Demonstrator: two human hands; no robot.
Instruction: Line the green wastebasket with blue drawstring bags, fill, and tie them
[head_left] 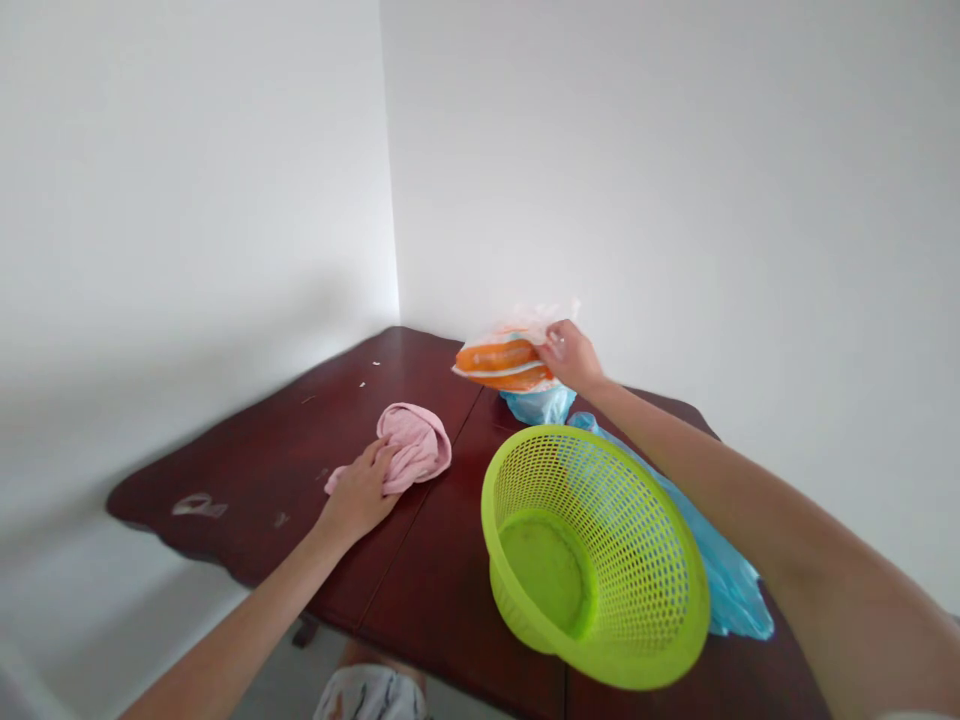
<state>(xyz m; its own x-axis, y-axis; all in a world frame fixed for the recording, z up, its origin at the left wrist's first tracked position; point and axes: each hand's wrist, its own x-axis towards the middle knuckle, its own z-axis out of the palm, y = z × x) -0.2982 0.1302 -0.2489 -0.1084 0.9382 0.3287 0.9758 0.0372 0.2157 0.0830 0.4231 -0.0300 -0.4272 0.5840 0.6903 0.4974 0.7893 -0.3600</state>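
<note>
A crumpled pink cloth (417,440) lies on the dark red wooden table (300,440), left of its middle seam. My left hand (365,495) is on the cloth's near side, its fingers curled into the fabric. Farther back, my right hand (570,355) pinches the upper right side of an orange and white plastic packet (501,362). That packet is held just above a bunched light blue plastic bag (541,404). Below my right forearm stands a tilted-looking yellow-green plastic colander (551,570) with nothing in it.
More blue plastic (731,580) spreads beneath and to the right of the colander. Small white scraps (376,363) lie toward the far left of the table, and a pale mark (199,505) shows near its left edge. White walls meet behind the table's far corner.
</note>
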